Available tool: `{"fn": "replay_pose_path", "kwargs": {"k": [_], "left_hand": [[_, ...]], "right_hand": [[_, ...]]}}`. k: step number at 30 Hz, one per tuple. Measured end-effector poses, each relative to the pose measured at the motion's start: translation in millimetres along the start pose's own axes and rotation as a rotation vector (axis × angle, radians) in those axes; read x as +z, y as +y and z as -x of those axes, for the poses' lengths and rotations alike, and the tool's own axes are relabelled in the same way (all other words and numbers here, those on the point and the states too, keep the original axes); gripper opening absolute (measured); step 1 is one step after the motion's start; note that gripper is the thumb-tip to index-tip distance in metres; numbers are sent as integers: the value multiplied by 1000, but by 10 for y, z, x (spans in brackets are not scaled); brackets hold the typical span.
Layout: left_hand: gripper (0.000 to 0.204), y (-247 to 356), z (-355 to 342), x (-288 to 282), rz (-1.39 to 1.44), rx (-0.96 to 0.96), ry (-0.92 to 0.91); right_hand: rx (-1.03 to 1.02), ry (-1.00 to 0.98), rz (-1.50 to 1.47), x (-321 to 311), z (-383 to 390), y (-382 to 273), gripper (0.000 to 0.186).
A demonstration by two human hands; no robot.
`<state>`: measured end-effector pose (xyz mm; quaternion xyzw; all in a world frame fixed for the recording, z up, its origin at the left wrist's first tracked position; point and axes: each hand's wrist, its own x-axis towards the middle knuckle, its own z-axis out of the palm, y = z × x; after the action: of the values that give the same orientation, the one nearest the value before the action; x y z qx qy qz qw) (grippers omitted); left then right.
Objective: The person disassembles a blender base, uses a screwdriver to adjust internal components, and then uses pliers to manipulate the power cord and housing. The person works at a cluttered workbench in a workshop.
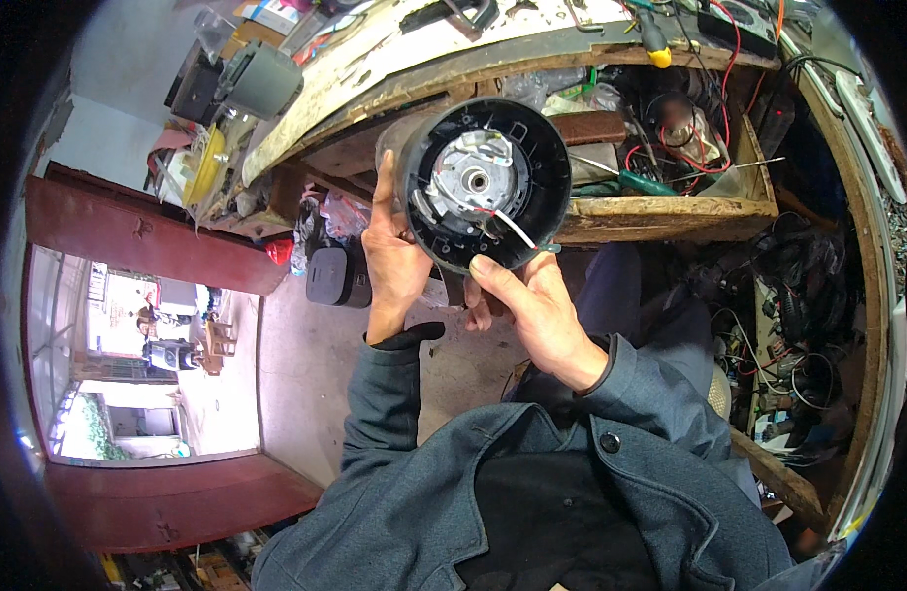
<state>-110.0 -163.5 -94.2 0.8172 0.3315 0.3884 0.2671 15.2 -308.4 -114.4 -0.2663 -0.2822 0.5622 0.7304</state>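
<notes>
Both my hands hold up a round black plastic housing (421, 207), its hollow side turned toward me. Inside it sits a pale metal motor-like part (453, 177) with a small round hub at its centre. A white wire (513, 227) runs from that part to the housing's lower right rim. My left hand (396, 261) is closed against the left side, forefinger stretched up along the wall. My right hand (547, 310) grips the bottom right, its thumb on the lower rim and the other fingers partly hidden behind.
Behind the housing stands a cluttered wooden workbench (355, 84) with a pulled-out drawer (670, 209) of tools and wires. A yellow-tipped screwdriver (656, 44) lies on top. A black box (337, 276) rests on the floor. Tangled cables (808, 379) fill the right side; a red door (148, 236) stands left.
</notes>
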Motion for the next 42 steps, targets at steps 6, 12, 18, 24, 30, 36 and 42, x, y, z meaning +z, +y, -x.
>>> {"fn": "replay_pose_path", "kwargs": {"k": [6,12,18,24,30,36,42], "left_hand": [[99,-206,-123,-74,144,62,-60],[103,-253,-232,-158,249,17,-143],[101,-221,-453,-232,339,-24,-254],[89,-156,-646,-294,380,-9,-324],[89,-195,-747,-331,372,19,-368],[94,-248,-789,-403,391,-39,-407],[101,-164,-804,-419,371,-60,-433]], "right_hand": [[-32,38,-92,24,-11,79,56],[-16,44,-48,14,-6,92,48],[3,15,-5,-4,-44,-5,44],[21,-11,38,-46,-132,-130,51],[38,-34,110,-197,-162,-162,62],[-3,-2,141,-344,-168,-258,72],[-42,9,124,-334,-152,-271,68]]}}
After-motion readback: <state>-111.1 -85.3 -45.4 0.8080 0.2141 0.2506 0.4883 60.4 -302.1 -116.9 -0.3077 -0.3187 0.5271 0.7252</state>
